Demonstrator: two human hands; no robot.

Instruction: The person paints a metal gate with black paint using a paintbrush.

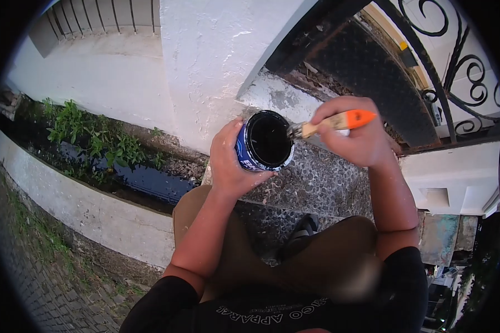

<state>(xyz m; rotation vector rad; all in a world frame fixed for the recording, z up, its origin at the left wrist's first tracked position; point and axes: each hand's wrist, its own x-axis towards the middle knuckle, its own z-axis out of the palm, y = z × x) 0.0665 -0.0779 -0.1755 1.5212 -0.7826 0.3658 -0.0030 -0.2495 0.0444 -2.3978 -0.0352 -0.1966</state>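
Observation:
My left hand (228, 161) is wrapped round the left side of a blue paint can (242, 149). The can is open at the top, and dark paint (268, 139) shows inside it, with smears on the rim. In my right hand (355, 133) is a paintbrush (330, 123) with a pale wooden handle and an orange end. The brush lies almost level, its metal band and bristle end at the can's right rim. How far the bristles reach into the can is hard to tell.
A black metal gate (366, 66) with scrollwork stands at the upper right beside a white wall (205, 55). On the left, a water-filled ditch (150, 180) with green plants (97, 136) runs behind a concrete kerb (94, 205). Pebbled paving (322, 177) lies below the can.

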